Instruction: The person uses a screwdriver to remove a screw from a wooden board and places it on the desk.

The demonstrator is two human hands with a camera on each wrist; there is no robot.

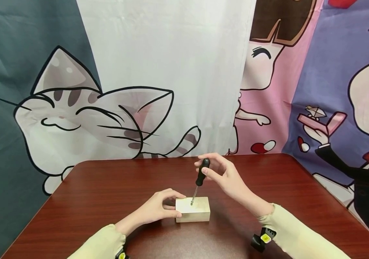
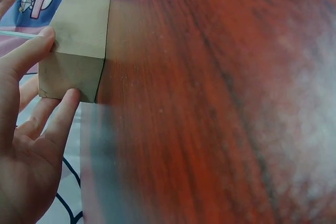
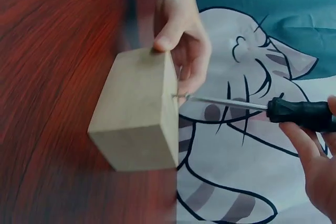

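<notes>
While the left hand [image 1: 158, 208] pinches one end of a pale wooden block [image 1: 192, 217], thumb on the near side and fingers across the end and far side, the right hand [image 1: 224, 176] grasps a screwdriver [image 1: 202, 172] by its handle, thumb and fingertips around it. Block: plain rectangular solid, crisp edges, smooth matte faces, faint grain; lies flat on the table [image 1: 122, 183], toward the middle of its near half. Screwdriver: black ridged handle, probably plastic, slim shiny metal shaft, slightly tilted, handle up and leaning right. Its tip is at a small metal screw [image 3: 177, 96] that stands out of the block's top face, left of that face's middle in the head view. Table: reddish-brown, dark streaky wood grain, glossy with a pale glare patch near the front, rounded far corners. Sleeves [image 1: 301, 230]: pale yellow, soft-looking fabric, gathered at the cuffs. Black wrist device [image 1: 263, 239] with a yellow patch by the right cuff. Behind: creased printed cloth [image 1: 171, 54], cartoon cat and figures, thick black outlines.
</notes>
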